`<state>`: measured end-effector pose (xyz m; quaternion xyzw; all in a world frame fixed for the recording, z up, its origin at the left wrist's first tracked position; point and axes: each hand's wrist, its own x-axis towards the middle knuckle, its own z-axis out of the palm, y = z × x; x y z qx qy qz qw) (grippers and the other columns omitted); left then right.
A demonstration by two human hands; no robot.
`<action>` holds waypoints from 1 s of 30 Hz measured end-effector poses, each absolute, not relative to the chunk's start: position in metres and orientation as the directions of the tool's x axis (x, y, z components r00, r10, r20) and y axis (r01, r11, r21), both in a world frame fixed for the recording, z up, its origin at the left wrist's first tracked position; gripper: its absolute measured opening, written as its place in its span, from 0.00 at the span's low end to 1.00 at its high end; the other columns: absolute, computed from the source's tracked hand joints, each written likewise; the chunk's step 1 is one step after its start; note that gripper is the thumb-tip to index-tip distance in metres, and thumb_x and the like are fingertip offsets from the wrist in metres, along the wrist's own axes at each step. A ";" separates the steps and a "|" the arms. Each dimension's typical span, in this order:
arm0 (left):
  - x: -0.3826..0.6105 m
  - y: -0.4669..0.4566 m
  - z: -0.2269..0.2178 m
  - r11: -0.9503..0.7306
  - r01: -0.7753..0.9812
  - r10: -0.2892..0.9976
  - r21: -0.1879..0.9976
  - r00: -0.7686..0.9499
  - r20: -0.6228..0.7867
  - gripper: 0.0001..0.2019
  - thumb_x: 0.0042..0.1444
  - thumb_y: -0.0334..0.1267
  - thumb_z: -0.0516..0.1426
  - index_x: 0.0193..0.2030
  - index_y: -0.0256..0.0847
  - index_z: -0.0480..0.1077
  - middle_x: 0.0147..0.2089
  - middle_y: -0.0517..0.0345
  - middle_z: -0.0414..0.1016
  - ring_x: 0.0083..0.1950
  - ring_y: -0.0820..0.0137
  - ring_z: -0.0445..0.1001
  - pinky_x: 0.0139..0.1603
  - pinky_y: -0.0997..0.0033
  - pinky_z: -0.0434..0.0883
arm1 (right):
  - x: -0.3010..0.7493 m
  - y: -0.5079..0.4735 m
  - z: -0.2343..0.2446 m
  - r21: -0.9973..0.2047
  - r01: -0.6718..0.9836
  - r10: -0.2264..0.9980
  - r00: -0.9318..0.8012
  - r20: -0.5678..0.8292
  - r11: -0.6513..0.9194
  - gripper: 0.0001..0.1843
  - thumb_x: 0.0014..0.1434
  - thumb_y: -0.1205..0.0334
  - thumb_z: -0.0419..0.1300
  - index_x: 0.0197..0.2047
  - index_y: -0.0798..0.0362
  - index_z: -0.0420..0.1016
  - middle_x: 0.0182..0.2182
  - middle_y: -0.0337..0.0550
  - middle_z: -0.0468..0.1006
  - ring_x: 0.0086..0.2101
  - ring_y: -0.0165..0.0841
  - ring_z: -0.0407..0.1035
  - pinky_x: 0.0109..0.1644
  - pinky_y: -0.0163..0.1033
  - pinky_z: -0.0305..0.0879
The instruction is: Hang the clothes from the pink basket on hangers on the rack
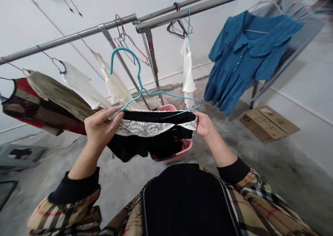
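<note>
A black garment with white lace trim (pixel 145 129) is stretched between my two hands. My left hand (pixel 102 126) pinches its left upper edge, thumb and fingers closed together on the lace beside the hanger's left end. At the other upper corner, my right hand (pixel 204 124) grips the lace edge, its fingertips partly hidden behind the cloth. A turquoise hanger (pixel 140 86) stands up out of the garment's top opening, its hook free and pointing upward. The hanger's right end shows above the cloth near my right hand; part of its lower bar is hidden inside.
Below the garment, a pink basket (pixel 182 152) stands on the concrete floor. Metal rails (pixel 78 33) cross ahead, bearing several garments on the left and a blue dress (pixel 241 55) on the right. A cardboard box (pixel 270 123) lies at right, a grey plastic stool (pixel 20 156) at left.
</note>
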<state>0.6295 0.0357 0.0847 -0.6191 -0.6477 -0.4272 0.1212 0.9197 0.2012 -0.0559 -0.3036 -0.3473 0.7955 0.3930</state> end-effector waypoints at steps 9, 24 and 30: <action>0.624 0.037 0.086 -0.077 0.928 0.631 0.365 -0.238 0.738 0.12 0.51 0.37 0.64 0.43 0.53 0.78 0.38 0.65 0.82 0.34 0.69 0.77 0.40 0.68 0.74 | 0.913 0.202 -0.046 -0.735 -0.533 0.893 -0.390 -0.226 -0.419 0.12 0.44 0.65 0.61 0.36 0.51 0.78 0.28 0.37 0.81 0.30 0.34 0.75 0.38 0.40 0.73; 0.609 0.048 0.066 -0.061 0.960 0.640 0.275 -0.174 0.749 0.12 0.55 0.40 0.60 0.45 0.42 0.77 0.34 0.59 0.79 0.33 0.73 0.75 0.41 0.73 0.73 | 0.906 0.205 -0.031 -0.835 -0.511 0.968 -0.234 -0.092 -0.203 0.18 0.40 0.57 0.69 0.37 0.51 0.77 0.25 0.34 0.77 0.27 0.28 0.70 0.33 0.34 0.66; 0.622 0.041 0.060 -0.181 0.923 0.811 0.339 -0.055 0.583 0.18 0.60 0.41 0.57 0.54 0.36 0.72 0.42 0.53 0.77 0.39 0.72 0.74 0.43 0.73 0.72 | 0.905 0.215 -0.043 -0.943 -0.309 0.981 -0.180 -0.066 -0.121 0.16 0.42 0.57 0.65 0.36 0.54 0.79 0.26 0.38 0.78 0.27 0.29 0.69 0.33 0.34 0.63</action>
